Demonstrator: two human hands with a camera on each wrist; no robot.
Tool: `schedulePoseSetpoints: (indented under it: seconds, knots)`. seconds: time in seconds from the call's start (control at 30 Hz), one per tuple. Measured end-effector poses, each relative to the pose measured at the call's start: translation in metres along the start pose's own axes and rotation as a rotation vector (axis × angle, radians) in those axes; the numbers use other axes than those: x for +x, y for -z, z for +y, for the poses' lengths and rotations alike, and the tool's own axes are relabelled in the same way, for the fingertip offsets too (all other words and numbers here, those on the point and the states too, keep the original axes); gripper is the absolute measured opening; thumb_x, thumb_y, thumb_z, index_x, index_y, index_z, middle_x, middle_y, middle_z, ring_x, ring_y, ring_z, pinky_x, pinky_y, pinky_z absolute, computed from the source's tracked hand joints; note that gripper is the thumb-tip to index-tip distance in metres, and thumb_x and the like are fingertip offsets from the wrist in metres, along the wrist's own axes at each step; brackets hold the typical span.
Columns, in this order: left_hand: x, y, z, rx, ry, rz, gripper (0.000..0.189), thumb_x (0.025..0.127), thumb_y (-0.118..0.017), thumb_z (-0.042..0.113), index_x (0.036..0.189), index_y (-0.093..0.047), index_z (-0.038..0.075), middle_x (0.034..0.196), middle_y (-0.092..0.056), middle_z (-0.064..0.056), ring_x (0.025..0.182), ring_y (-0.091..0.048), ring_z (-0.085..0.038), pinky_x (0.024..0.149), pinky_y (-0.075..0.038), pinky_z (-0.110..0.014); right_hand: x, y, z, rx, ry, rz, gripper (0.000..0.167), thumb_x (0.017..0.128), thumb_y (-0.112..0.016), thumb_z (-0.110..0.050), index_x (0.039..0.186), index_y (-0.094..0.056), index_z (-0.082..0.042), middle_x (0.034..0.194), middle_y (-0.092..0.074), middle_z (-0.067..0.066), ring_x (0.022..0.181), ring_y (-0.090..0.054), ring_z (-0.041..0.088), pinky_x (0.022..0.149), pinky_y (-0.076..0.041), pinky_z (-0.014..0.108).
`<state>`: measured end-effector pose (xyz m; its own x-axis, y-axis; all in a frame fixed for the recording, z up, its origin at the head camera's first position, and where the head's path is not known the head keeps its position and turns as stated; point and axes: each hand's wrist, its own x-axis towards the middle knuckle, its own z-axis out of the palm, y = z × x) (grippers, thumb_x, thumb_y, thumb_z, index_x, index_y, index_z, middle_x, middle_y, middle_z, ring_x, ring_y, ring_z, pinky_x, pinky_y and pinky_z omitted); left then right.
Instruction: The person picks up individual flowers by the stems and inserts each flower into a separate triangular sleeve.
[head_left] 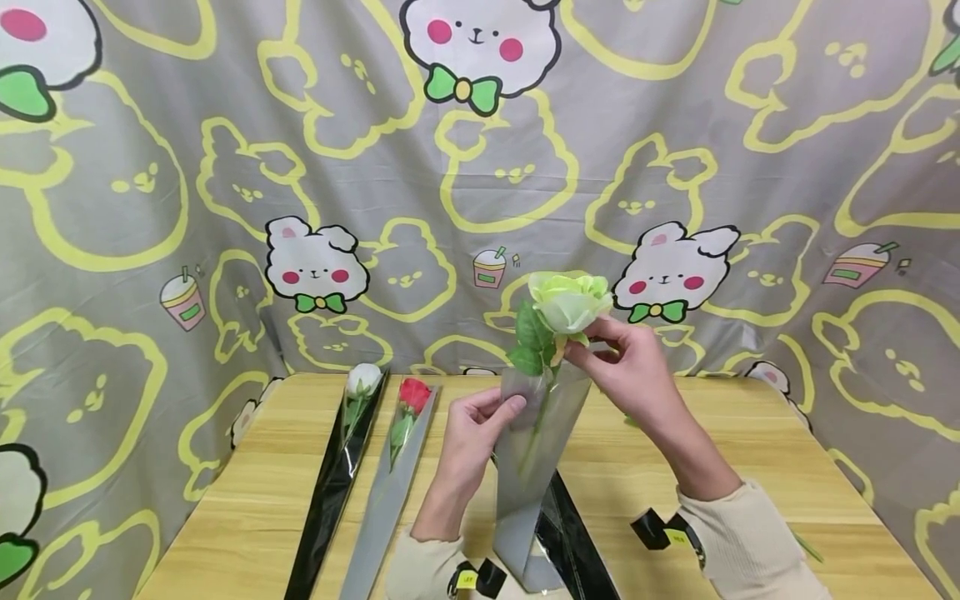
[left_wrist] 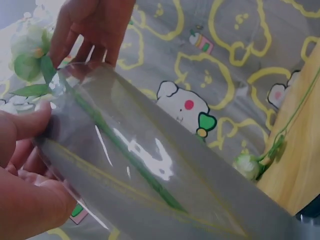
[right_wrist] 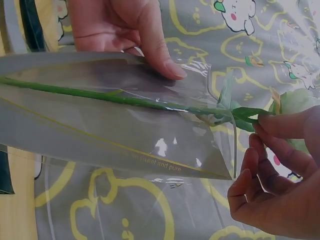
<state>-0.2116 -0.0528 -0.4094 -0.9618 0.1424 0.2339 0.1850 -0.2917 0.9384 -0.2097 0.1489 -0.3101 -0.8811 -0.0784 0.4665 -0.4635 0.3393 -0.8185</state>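
Note:
A pale green rose (head_left: 570, 304) stands with its stem (right_wrist: 125, 98) inside a clear and grey flower sleeve (head_left: 528, 467). Its bloom and leaves rise above the sleeve's open top. My left hand (head_left: 471, 437) pinches the sleeve's upper left edge, thumb in front. Just under the bloom, my right hand (head_left: 637, 379) pinches the rose between thumb and fingers. Small gold print runs along the sleeve's edge in the right wrist view. The stem's lower end shows through the clear film in the left wrist view, above the sleeve's narrow bottom.
On the wooden table (head_left: 750, 450), a white rose (head_left: 363, 380) in a black sleeve and a red rose (head_left: 414, 393) in a grey sleeve lie at left. More black wrapping (head_left: 573, 533) lies beneath the held sleeve. Another pale flower (left_wrist: 247, 166) lies at right. A patterned curtain hangs behind.

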Motion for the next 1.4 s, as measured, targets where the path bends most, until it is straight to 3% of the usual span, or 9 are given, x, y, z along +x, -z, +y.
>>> schedulePoseSetpoints:
  seconds: [0.13,0.3,0.43,0.53,0.63,0.83,0.97,1.3,1.4]
  knots:
    - [0.0,0.002,0.001,-0.005,0.023,-0.006,0.022,0.097,-0.071,0.008,0.103,-0.071,-0.014,0.065,-0.06,0.006,0.057,-0.048,-0.003,0.054,-0.039,-0.019,-0.001,-0.003,0.004,0.01,0.016,-0.022,0.023,0.093,-0.072,0.001,0.115,-0.074,0.005,0.11,-0.073,0.018,0.098,-0.066,0.005,0.081,-0.055,0.021]
    - [0.0,0.006,0.002,-0.04,0.049,-0.154,0.031,0.105,-0.059,0.012,0.086,-0.055,-0.012,0.059,-0.028,0.008,0.048,-0.023,-0.004,0.048,-0.022,-0.019,-0.002,-0.003,0.005,0.039,0.002,-0.018,0.021,0.094,-0.067,0.006,0.114,-0.072,0.009,0.114,-0.071,0.021,0.101,-0.064,0.002,0.081,-0.055,0.02]
    - [-0.001,0.008,0.006,-0.182,0.066,-0.287,0.03,0.109,-0.05,0.013,0.081,-0.056,0.006,0.071,-0.041,0.007,0.062,-0.04,-0.006,0.059,-0.036,-0.019,-0.002,0.002,0.003,0.064,-0.026,-0.013,0.024,0.095,-0.065,0.005,0.118,-0.07,0.011,0.119,-0.069,0.023,0.102,-0.065,0.002,0.084,-0.055,0.02]
    - [-0.004,0.007,0.01,-0.285,0.073,-0.322,0.023,0.109,-0.049,0.011,0.096,-0.068,0.009,0.09,-0.06,0.004,0.083,-0.057,-0.007,0.075,-0.05,-0.023,-0.001,0.004,0.001,0.072,-0.025,-0.02,0.023,0.095,-0.066,0.005,0.117,-0.071,0.011,0.119,-0.068,0.023,0.099,-0.066,0.004,0.081,-0.055,0.019]
    - [-0.006,0.004,0.015,-0.279,0.065,-0.263,0.021,0.108,-0.052,0.009,0.105,-0.072,0.008,0.095,-0.067,0.001,0.086,-0.064,-0.008,0.076,-0.054,-0.025,0.001,0.007,-0.003,0.064,-0.022,-0.059,0.022,0.095,-0.067,0.004,0.115,-0.071,0.011,0.116,-0.069,0.022,0.097,-0.065,0.006,0.078,-0.056,0.02]
    - [-0.006,0.0,0.026,-0.092,-0.015,-0.114,0.031,0.108,-0.053,0.011,0.079,-0.052,-0.001,0.068,-0.035,0.005,0.055,-0.032,-0.005,0.052,-0.028,-0.019,0.009,0.021,-0.019,0.052,-0.033,-0.18,0.025,0.095,-0.066,0.005,0.119,-0.068,0.012,0.117,-0.07,0.022,0.102,-0.066,0.008,0.084,-0.056,0.024]
    - [-0.005,-0.005,0.037,-0.019,-0.06,-0.118,0.036,0.108,-0.053,0.013,0.078,-0.043,-0.003,0.07,-0.026,0.005,0.055,-0.023,-0.007,0.051,-0.023,-0.02,0.012,0.028,-0.029,0.068,-0.034,-0.218,0.027,0.096,-0.064,0.005,0.122,-0.066,0.01,0.116,-0.069,0.021,0.102,-0.066,0.012,0.086,-0.055,0.024]
    - [-0.008,-0.014,0.061,-0.028,-0.004,-0.16,0.026,0.108,-0.054,0.014,0.083,-0.06,0.014,0.077,-0.032,0.006,0.065,-0.03,-0.007,0.054,-0.024,-0.02,0.017,0.031,-0.037,0.019,-0.011,-0.33,0.016,0.092,-0.069,0.0,0.106,-0.074,0.006,0.104,-0.072,0.013,0.093,-0.067,0.014,0.082,-0.056,0.026]
    - [-0.009,-0.013,0.066,-0.052,0.017,-0.177,0.02,0.109,-0.053,0.016,0.101,-0.072,0.013,0.09,-0.053,0.005,0.081,-0.047,-0.007,0.06,-0.035,-0.019,0.02,0.033,-0.035,0.019,0.047,-0.419,0.014,0.089,-0.071,0.002,0.102,-0.074,0.005,0.098,-0.072,0.009,0.088,-0.065,0.014,0.078,-0.055,0.028]
